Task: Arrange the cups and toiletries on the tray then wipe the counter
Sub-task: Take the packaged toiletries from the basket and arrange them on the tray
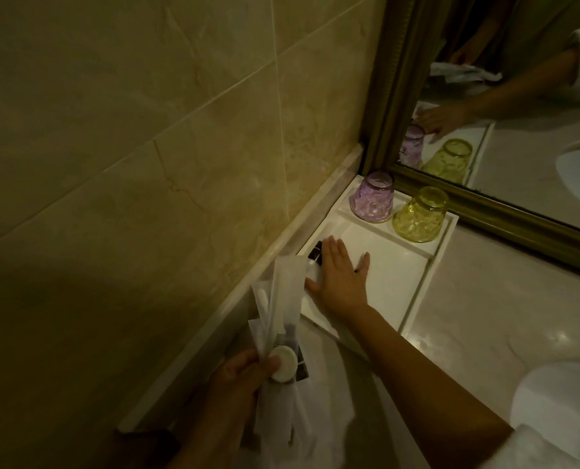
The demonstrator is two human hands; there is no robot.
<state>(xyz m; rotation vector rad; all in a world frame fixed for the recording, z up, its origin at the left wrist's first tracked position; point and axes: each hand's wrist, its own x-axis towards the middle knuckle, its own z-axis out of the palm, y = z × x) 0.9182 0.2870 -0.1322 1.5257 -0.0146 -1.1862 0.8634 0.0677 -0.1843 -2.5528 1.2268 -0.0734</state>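
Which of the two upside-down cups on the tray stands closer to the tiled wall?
The purple cup. It sits in the far corner of the tray, beside the tiled wall, while the yellow cup stands to its right, nearer the sink side.

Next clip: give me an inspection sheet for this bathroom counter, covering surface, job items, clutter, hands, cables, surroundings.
Surface: pale marble counter, glossy; dim light, so stains cannot be judged.
Job's things: white tray in the corner; purple cup and yellow cup upside down in its rear compartment; a small dark-capped bottle lies in the front compartment.
Clutter: nothing seen.
Hands: right hand flat on the tray, fingers spread, beside the bottle; left hand grips a bundle of wrapped toiletries with a round white packet.
Cables: nothing seen.
Surroundings: beige tiled wall, gold-framed mirror, sink basin on the right.
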